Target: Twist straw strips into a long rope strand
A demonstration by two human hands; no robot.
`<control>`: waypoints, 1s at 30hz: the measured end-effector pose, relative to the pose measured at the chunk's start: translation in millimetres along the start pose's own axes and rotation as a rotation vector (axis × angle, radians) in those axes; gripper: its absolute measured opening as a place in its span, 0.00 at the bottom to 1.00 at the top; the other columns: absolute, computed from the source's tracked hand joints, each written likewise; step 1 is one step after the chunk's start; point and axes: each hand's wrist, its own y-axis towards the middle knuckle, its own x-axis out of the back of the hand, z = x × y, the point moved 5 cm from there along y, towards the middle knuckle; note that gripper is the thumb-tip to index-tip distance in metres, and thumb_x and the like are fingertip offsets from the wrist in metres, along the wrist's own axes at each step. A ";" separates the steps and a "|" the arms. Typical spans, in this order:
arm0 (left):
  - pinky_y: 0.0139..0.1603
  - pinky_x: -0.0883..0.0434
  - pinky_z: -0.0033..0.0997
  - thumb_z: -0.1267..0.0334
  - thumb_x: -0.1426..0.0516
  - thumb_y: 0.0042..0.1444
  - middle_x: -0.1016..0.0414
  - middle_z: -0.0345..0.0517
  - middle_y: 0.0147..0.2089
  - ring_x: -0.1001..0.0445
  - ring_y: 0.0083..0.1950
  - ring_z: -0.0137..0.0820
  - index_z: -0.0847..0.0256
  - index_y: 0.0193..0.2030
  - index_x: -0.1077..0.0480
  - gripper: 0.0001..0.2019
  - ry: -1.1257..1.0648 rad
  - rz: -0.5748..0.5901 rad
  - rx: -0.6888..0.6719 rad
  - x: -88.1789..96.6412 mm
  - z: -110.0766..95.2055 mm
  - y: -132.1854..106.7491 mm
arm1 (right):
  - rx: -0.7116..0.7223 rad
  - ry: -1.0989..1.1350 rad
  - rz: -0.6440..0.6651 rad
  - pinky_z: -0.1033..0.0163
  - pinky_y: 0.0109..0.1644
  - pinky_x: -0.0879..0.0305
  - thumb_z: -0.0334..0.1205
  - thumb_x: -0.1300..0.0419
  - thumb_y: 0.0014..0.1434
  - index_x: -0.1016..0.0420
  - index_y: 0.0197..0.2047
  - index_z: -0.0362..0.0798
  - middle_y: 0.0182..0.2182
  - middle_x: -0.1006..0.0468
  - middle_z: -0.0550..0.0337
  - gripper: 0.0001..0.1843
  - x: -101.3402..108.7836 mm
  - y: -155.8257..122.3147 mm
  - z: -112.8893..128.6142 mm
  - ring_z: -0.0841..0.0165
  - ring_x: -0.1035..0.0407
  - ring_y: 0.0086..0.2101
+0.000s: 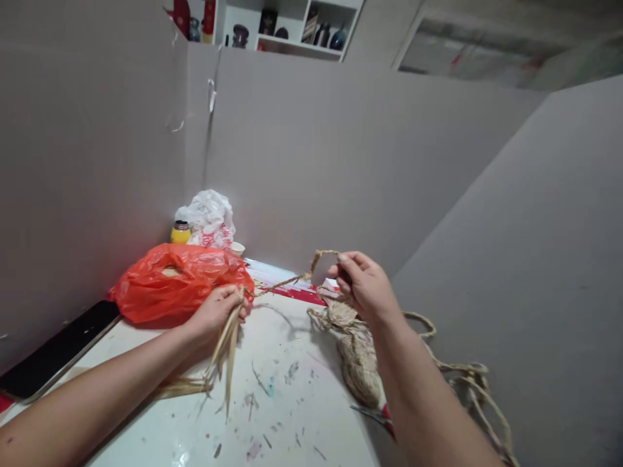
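Note:
A thin twisted cord [283, 283] of straw-coloured fibre stretches between my two hands above the white table. My left hand [222, 312] is closed on its left end, where loose flat dry strips [230, 353] hang down. My right hand [363, 279] pinches the cord's other end between thumb and fingertips, and the cord bends in a small loop beside it. Below my right hand lies a bundle of wound fibre cord [359, 366], partly hidden by my forearm. More dry strips [187, 387] lie on the table under my left forearm.
A red plastic bag [165, 285] sits behind my left hand, with a white bag [209, 214] and yellow jar [180, 233] beyond. A dark phone or tablet [58, 350] lies at left. Scissors [377, 416] and thick rope [479, 389] are at right. Grey partitions [316, 149] enclose the table [292, 415].

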 end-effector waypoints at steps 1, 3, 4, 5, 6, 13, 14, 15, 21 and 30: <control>0.23 0.36 0.23 0.57 0.45 0.52 0.34 0.38 0.22 0.36 0.20 0.23 0.63 0.27 0.36 0.11 -0.003 -0.024 0.014 3.6 3.9 1.5 | 0.046 -0.008 -0.070 0.76 0.12 0.56 0.48 0.35 0.47 0.38 0.28 0.47 0.18 0.26 0.65 0.17 10.3 7.9 15.0 0.81 0.49 0.11; 0.22 0.36 0.24 0.57 0.45 0.52 0.34 0.39 0.21 0.35 0.20 0.24 0.63 0.27 0.36 0.11 0.007 -0.065 0.045 10.0 12.7 3.6 | 0.124 -0.024 -0.208 0.76 0.12 0.55 0.45 0.38 0.50 0.39 0.26 0.47 0.19 0.25 0.63 0.14 32.8 22.9 49.2 0.81 0.50 0.11; 0.21 0.36 0.23 0.57 0.46 0.51 0.34 0.39 0.21 0.35 0.19 0.24 0.63 0.27 0.36 0.11 0.014 -0.068 0.058 12.0 16.8 4.7 | 0.163 -0.028 -0.283 0.75 0.12 0.56 0.42 0.40 0.53 0.40 0.26 0.47 0.19 0.25 0.63 0.13 44.5 28.9 67.9 0.81 0.50 0.10; 0.21 0.37 0.23 0.57 0.45 0.51 0.34 0.39 0.21 0.35 0.19 0.25 0.63 0.27 0.37 0.11 0.021 -0.059 0.067 13.1 20.3 6.0 | 0.196 -0.033 -0.358 0.75 0.12 0.56 0.40 0.42 0.55 0.42 0.26 0.48 0.19 0.25 0.64 0.12 55.4 33.5 86.6 0.81 0.50 0.10; 0.20 0.37 0.23 0.57 0.45 0.51 0.34 0.38 0.20 0.35 0.19 0.25 0.62 0.27 0.37 0.11 0.023 -0.042 0.076 13.3 23.3 7.2 | 0.233 -0.041 -0.429 0.75 0.12 0.57 0.38 0.45 0.57 0.43 0.26 0.49 0.19 0.26 0.65 0.11 65.0 36.6 105.1 0.80 0.49 0.10; 0.17 0.41 0.22 0.55 0.45 0.48 0.37 0.36 0.17 0.40 0.16 0.23 0.60 0.23 0.42 0.13 0.130 -0.025 0.057 16.4 29.7 15.4 | 0.508 -0.263 -0.607 0.72 0.14 0.56 0.32 0.48 0.59 0.42 0.25 0.49 0.18 0.28 0.68 0.11 88.1 40.8 189.8 0.78 0.48 0.11; 0.16 0.42 0.22 0.55 0.45 0.48 0.37 0.35 0.16 0.40 0.15 0.23 0.60 0.22 0.42 0.13 0.148 -0.037 0.063 17.6 30.2 16.3 | 0.550 -0.322 -0.612 0.71 0.16 0.54 0.31 0.46 0.57 0.40 0.25 0.49 0.17 0.29 0.68 0.10 89.8 41.0 195.1 0.77 0.47 0.11; 0.16 0.43 0.22 0.54 0.45 0.47 0.38 0.35 0.16 0.41 0.15 0.23 0.59 0.22 0.43 0.14 0.161 -0.048 0.069 18.5 30.3 17.0 | 0.594 -0.395 -0.617 0.71 0.18 0.52 0.31 0.44 0.56 0.39 0.24 0.48 0.16 0.30 0.68 0.10 91.8 40.7 199.9 0.77 0.46 0.13; 0.18 0.41 0.22 0.54 0.44 0.45 0.38 0.36 0.17 0.40 0.17 0.23 0.60 0.21 0.43 0.14 0.178 -0.080 0.043 19.6 23.8 16.8 | 0.834 -0.851 -0.563 0.67 0.25 0.50 0.32 0.34 0.46 0.27 0.25 0.42 0.16 0.37 0.69 0.06 90.7 27.1 232.2 0.77 0.46 0.20; 0.21 0.39 0.23 0.54 0.45 0.48 0.37 0.36 0.18 0.37 0.18 0.24 0.62 0.21 0.39 0.14 0.240 -0.055 0.045 27.7 33.7 21.5 | 0.915 -1.893 -0.541 0.62 0.33 0.55 0.56 0.53 0.61 0.25 0.45 0.42 0.39 0.24 0.52 0.27 41.1 4.0 274.2 0.69 0.34 0.40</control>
